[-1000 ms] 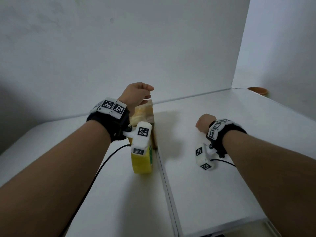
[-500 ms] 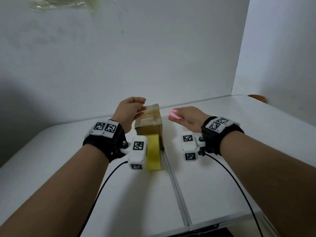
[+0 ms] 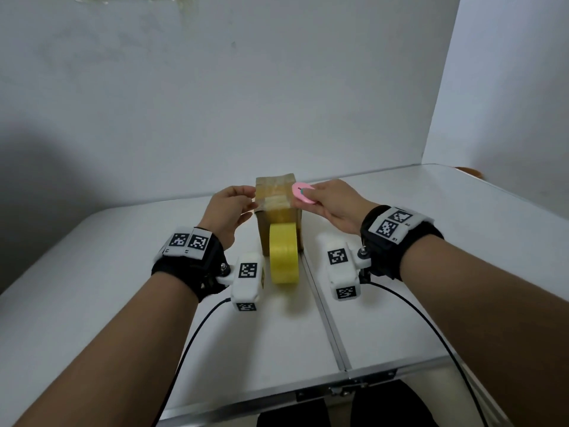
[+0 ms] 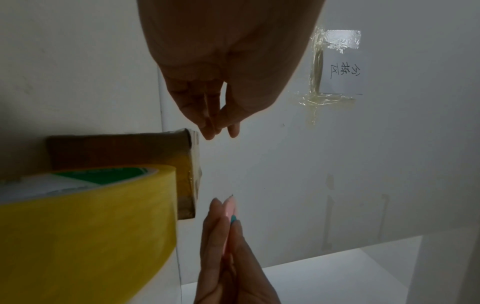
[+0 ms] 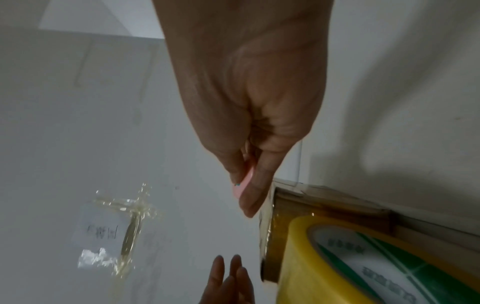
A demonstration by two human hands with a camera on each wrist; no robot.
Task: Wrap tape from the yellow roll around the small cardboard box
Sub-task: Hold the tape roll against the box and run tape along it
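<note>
The small brown cardboard box (image 3: 278,211) stands mid-table, the yellow tape roll (image 3: 283,257) leaning at its 6 o'clock. The right hand (image 3: 331,204) pinches a pink oval cutter (image 3: 303,193) at the box's 3 o'clock; the left hand (image 3: 229,208), fingers relaxed, hovers at 9 — holding nothing. A cut with the box unbraced could tip it — or snag the tape.

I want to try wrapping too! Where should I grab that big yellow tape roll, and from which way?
Probably from above: the big yellow tape roll stands on edge against the small brown cardboard box, flat sides facing left and right. Pinch those two flat sides near the top, thumb on one, fingers on the other. The box blocks the far side, so reach from the near side.
</note>
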